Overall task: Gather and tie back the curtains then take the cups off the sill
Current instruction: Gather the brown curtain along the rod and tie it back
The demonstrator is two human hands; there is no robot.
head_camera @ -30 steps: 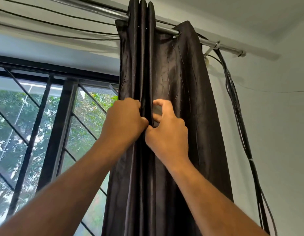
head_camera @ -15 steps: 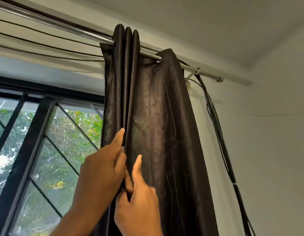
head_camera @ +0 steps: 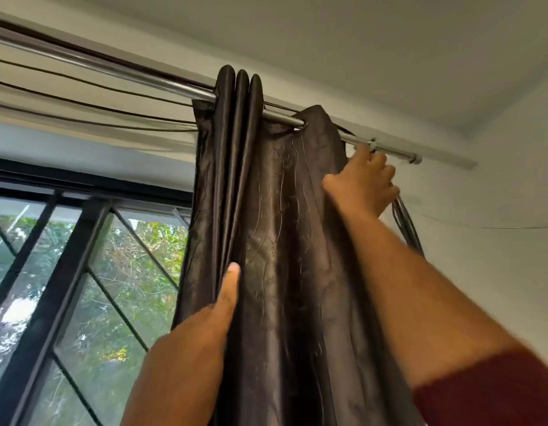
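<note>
Left hand: flat on curtain folds, centre frame, not gripping.
Right hand: upper right, grasp unclear.
Risk: tugging snags cables.

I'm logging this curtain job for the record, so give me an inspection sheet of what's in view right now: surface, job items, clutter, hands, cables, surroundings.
Surface: no sill in view; nothing seen.
Job's things: dark curtain hangs bunched in folds on the metal rod; no tie around it; no cups seen.
Clutter: nothing seen.
Hands: left hand lies flat on the curtain's left folds, fingers extended; right hand reaches up at the curtain's right top edge near the rod bracket, grip unclear.
Cables: a dark cable bundle hangs down the wall by the right hand; thin lines run below the rod.
Surroundings: barred window with greenery outside, white wall and ceiling.
</note>
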